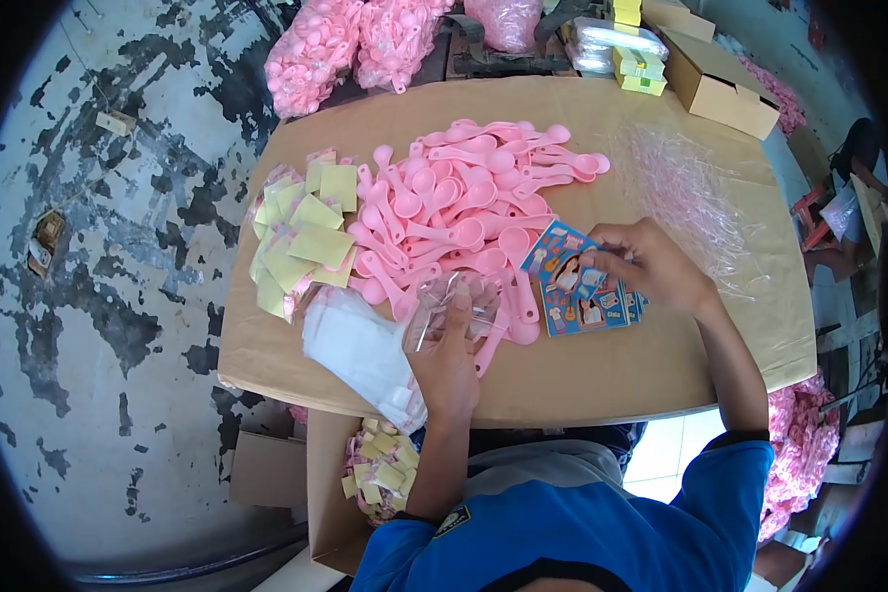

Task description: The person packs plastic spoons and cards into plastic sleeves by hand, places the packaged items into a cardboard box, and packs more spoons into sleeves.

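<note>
My left hand (446, 370) grips a crinkled clear plastic bag (426, 314) over the near edge of the spoon pile; its contents, if any, I cannot make out. Between the thumb and fingers of my right hand (656, 261) is a blue printed card (555, 259), tilted above a small stack of similar cards (572, 316) on the table. Pink measuring spoons (469, 202) are heaped across the middle. Beside my left wrist lies a stack of flat translucent plastic bags (350, 340), overhanging the table's near edge.
Small packets with pale yellow cards (306, 242) pile up at the table's left. Thin clear plastic strands (686, 192) lie at the right. An open carton (340, 513) with more packets stands below. Behind are pink-filled bags (316, 49) and a cardboard box (720, 89).
</note>
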Demonstrator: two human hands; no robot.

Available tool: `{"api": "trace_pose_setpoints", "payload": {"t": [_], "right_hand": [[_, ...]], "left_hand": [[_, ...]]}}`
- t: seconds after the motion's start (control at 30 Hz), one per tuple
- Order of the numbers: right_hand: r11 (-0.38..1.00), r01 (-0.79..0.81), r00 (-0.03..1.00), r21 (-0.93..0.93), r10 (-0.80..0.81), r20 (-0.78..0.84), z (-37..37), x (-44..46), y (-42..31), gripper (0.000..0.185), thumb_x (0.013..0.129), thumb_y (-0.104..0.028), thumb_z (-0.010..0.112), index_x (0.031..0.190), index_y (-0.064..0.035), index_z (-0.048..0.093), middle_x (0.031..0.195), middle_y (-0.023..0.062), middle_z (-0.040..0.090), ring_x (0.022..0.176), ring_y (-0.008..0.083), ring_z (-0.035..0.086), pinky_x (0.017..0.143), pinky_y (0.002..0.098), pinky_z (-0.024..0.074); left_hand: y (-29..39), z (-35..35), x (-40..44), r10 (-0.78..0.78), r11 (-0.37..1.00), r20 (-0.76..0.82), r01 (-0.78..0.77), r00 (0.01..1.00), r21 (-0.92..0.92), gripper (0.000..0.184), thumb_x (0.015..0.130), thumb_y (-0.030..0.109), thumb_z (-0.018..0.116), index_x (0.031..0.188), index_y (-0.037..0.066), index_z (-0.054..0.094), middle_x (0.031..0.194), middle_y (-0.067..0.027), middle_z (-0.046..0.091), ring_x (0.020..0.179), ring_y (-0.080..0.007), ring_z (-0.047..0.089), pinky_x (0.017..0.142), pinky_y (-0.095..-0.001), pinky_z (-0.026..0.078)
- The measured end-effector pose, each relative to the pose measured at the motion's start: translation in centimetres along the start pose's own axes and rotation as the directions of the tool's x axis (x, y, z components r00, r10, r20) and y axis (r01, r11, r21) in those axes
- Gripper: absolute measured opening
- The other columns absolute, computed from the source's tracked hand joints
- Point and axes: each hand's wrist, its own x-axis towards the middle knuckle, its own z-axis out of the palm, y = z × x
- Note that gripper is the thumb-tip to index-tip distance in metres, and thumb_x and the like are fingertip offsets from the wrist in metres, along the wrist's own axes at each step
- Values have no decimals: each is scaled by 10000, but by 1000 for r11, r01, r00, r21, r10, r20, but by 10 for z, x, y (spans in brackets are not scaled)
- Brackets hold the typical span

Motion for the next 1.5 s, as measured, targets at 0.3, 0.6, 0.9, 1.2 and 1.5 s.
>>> {"api": "trace_pose_setpoints", "payload": {"t": [0.3, 0.6, 0.9, 1.2, 1.5], "right_hand": [[981, 173, 985, 87, -174, 0, 39, -4, -21, 131, 907, -86, 634, 1010, -6, 638, 757, 106, 631, 668, 152, 637, 585, 288, 491], [906, 49, 990, 420, -101, 102, 46, -7, -17, 226, 911, -19, 601, 1128, 18, 650, 839, 69, 641, 787, 103, 601, 664, 275, 487], [735, 115, 981, 668, -189, 39, 80, -8, 0, 240, 891, -6, 607, 1127, 17, 645, 919, 39, 668, 833, 89, 602, 754, 250, 503], [810, 24, 997, 586, -63, 47, 83, -9, -26, 120, 912, -57, 592, 1021, -39, 639, 870, 27, 659, 787, 75, 590, 675, 246, 480], [616, -6, 999, 788, -36, 36, 73, -3, -40, 219, 925, -232, 662, 930, -28, 582, 856, 18, 583, 770, 90, 570, 685, 241, 466]], "left_hand": [[-6, 5, -1, -10, 1000, 39, 9, 999, 30, 313, 956, 74, 585, 1238, -52, 530, 1139, -161, 635, 1034, -207, 635, 876, -354, 545], [-9, 6, -3, -72, 996, 155, 78, 985, -34, 281, 923, 46, 625, 1190, -33, 584, 1034, -95, 676, 889, -125, 650, 795, -254, 545], [-19, -3, -4, 230, 940, 509, -54, 830, -338, 387, 1028, 288, 423, 1351, 76, 410, 1433, -223, 429, 1350, -341, 410, 1130, -507, 311], [-23, -8, -23, 103, 978, 481, -178, 871, 113, 319, 914, 25, 594, 1194, 25, 441, 1357, -183, 477, 1242, -262, 493, 996, -392, 450], [-6, -22, -2, 413, 899, 413, -435, 812, -44, 477, 809, 19, 706, 1177, 86, 410, 1314, -196, 493, 1309, -287, 426, 1043, -444, 410]]}}
